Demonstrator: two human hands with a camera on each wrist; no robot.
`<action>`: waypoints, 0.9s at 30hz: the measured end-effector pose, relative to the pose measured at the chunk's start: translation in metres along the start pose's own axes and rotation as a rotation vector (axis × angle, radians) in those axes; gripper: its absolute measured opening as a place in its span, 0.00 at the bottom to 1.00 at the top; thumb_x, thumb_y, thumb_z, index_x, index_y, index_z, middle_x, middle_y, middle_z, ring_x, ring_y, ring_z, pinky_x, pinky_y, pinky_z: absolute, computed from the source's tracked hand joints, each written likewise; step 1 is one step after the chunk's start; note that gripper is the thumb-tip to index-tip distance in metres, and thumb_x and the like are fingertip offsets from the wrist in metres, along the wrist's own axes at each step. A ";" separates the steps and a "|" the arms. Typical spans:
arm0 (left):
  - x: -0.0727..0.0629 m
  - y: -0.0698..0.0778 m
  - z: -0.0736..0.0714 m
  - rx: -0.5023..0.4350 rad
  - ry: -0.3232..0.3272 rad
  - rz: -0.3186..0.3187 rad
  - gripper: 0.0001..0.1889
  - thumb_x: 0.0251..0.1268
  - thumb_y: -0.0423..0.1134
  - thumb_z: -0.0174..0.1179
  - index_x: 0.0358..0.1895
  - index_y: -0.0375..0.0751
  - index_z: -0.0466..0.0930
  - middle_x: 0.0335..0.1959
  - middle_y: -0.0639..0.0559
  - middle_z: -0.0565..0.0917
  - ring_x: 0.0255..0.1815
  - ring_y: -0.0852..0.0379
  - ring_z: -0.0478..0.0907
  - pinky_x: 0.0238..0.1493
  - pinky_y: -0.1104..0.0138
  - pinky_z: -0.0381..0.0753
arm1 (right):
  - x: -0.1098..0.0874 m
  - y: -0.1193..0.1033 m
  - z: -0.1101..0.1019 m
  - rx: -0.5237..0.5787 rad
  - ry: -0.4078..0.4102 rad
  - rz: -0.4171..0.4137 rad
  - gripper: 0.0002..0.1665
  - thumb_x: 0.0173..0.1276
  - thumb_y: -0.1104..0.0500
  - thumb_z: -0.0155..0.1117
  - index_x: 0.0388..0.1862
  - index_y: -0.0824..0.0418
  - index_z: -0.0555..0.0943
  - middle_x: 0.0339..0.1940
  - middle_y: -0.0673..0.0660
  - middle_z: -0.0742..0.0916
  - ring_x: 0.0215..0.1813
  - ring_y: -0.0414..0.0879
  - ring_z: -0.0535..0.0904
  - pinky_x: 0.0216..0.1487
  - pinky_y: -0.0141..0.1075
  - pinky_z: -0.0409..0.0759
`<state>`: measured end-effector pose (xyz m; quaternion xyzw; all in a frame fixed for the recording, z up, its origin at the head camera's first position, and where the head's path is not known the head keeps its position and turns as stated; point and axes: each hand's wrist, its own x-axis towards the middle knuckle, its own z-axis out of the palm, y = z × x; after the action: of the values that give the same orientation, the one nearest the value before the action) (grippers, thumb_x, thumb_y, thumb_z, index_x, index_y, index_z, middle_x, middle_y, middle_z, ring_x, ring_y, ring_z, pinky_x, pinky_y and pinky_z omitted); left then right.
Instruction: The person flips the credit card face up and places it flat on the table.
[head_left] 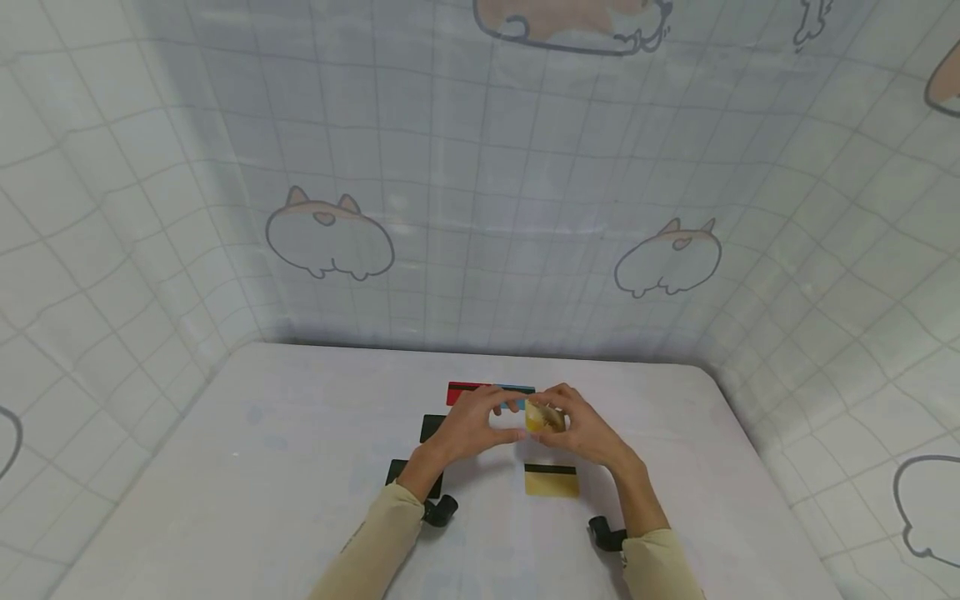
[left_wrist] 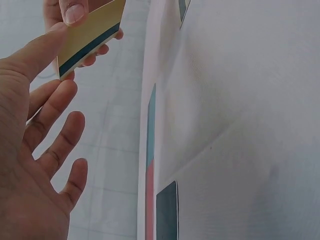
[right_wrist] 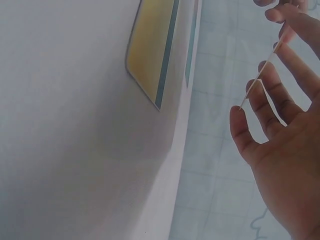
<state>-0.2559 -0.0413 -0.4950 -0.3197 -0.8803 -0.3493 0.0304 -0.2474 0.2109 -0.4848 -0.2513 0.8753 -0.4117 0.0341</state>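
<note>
Over the middle of the table, my right hand [head_left: 588, 433] holds a yellow magnetic-stripe card [left_wrist: 92, 32] between its thumb and fingers. The card is tilted, with its dark stripe along the lower edge in the left wrist view; the right wrist view shows it nearly edge-on. My left hand [head_left: 468, 425] meets the card's other end, its thumb at one corner and a fingertip at the corner below. The left hand's remaining fingers are spread apart. On the table below the hands lies a second yellow striped card [head_left: 551, 482].
Beyond the hands, a red card [head_left: 453, 394] and a blue card [head_left: 528, 391] lie end to end, partly covered by the left hand. Two black cards, one farther [head_left: 431, 426] and one nearer [head_left: 396, 469], lie by the left forearm. A grid-patterned cloth [head_left: 487, 208] stands behind the table.
</note>
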 end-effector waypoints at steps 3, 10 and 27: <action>0.000 0.000 0.000 -0.003 0.009 0.008 0.31 0.62 0.64 0.65 0.65 0.57 0.77 0.48 0.53 0.83 0.44 0.54 0.77 0.53 0.54 0.68 | 0.001 -0.001 0.000 -0.002 -0.013 -0.013 0.35 0.60 0.43 0.77 0.66 0.37 0.77 0.56 0.47 0.77 0.56 0.48 0.71 0.52 0.52 0.73; 0.000 0.000 0.001 0.042 0.008 0.005 0.28 0.60 0.61 0.68 0.63 0.56 0.79 0.46 0.57 0.83 0.43 0.59 0.77 0.53 0.55 0.69 | 0.001 -0.006 0.002 -0.021 -0.019 -0.013 0.34 0.60 0.44 0.77 0.65 0.40 0.78 0.54 0.47 0.77 0.52 0.48 0.72 0.50 0.47 0.75; -0.002 0.001 0.004 0.153 -0.008 -0.006 0.29 0.58 0.63 0.69 0.61 0.57 0.80 0.41 0.66 0.78 0.40 0.65 0.73 0.52 0.58 0.71 | 0.001 -0.004 0.007 -0.107 -0.026 -0.064 0.32 0.60 0.47 0.78 0.63 0.46 0.80 0.56 0.45 0.78 0.56 0.45 0.73 0.54 0.46 0.75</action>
<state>-0.2534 -0.0394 -0.4982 -0.3150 -0.9055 -0.2799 0.0498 -0.2453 0.2033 -0.4864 -0.2859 0.8871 -0.3619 0.0191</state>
